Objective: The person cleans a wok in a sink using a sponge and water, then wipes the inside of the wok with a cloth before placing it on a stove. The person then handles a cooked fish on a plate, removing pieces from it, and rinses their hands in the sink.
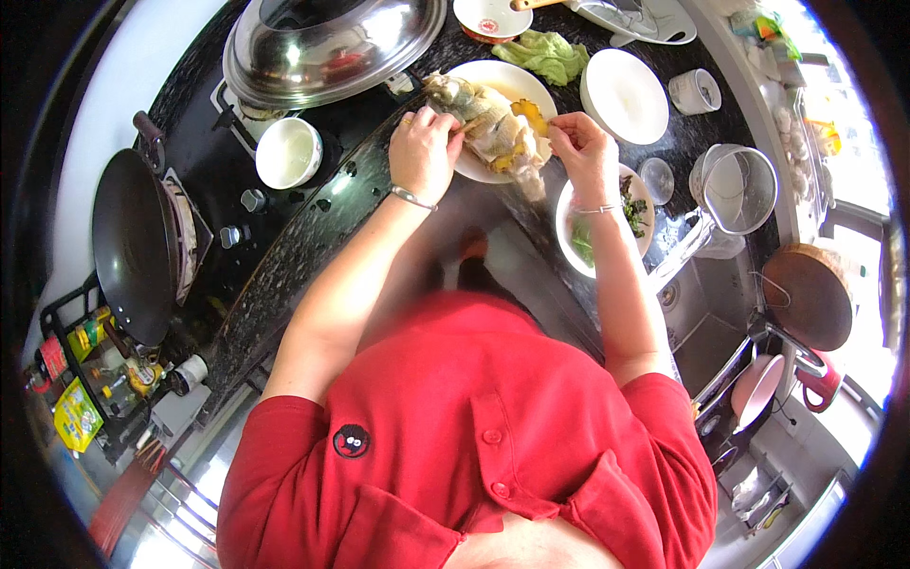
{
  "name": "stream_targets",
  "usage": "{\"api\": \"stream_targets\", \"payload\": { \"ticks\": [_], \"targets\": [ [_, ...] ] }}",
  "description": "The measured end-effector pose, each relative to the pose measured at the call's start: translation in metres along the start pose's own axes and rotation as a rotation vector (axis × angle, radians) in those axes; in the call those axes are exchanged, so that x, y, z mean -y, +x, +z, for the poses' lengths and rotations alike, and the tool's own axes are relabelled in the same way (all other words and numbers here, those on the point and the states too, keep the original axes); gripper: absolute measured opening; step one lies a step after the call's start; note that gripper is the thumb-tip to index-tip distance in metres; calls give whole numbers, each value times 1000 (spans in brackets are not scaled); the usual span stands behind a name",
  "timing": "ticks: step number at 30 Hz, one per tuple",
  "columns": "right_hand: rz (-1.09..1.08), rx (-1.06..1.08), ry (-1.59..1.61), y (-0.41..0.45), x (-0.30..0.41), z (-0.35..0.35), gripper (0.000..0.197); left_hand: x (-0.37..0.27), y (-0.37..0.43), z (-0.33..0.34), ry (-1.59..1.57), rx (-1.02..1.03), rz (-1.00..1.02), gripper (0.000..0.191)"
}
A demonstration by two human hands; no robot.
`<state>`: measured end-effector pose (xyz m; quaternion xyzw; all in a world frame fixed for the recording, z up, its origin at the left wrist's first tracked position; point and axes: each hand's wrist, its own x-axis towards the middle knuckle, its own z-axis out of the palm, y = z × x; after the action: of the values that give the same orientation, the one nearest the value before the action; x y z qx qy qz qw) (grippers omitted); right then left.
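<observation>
A whole cooked fish (pixel 490 128) lies across a white plate (pixel 473 167) at the corner of the dark stone counter, its tail hanging over the near rim. Yellow slices, apparently ginger (pixel 530 114), rest on and beside it. My left hand (pixel 424 149) is over the head side, with a thin brown piece (pixel 469 125) between thumb and fingers; what it is cannot be made out. At the plate's right rim, my right hand (pixel 586 146) pinches the edge of a yellow slice. Under my right wrist stands a white bowl of chopped greens (pixel 635 206).
Left are a wok (pixel 135 245), a white cup (pixel 288 153) and a large steel lid (pixel 334 50) on the stove. Leafy greens (pixel 544 57), a white bowl (pixel 625 96) and a jar (pixel 694 92) stand behind. A handled pot (pixel 732 188) is near the sink (pixel 700 327) at right.
</observation>
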<state>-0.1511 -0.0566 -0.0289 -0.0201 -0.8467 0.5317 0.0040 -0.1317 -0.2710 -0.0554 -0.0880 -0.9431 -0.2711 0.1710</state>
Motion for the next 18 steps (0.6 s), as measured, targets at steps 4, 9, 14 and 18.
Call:
{"api": "stream_targets", "payload": {
  "ticks": [4, 9, 14, 18],
  "targets": [
    [136, 49, 196, -9, 0, 3, 13, -5, 3, 0, 76, 9, 72, 9],
    [173, 75, 213, -16, 0, 7, 13, -8, 4, -2, 134, -8, 165, 11],
    [185, 69, 259, -18, -3, 10, 13, -2, 3, 6, 129, -8, 126, 14],
    [196, 64, 280, -20, -4, 10, 14, -3, 7, 7, 102, 30, 109, 11]
  ]
}}
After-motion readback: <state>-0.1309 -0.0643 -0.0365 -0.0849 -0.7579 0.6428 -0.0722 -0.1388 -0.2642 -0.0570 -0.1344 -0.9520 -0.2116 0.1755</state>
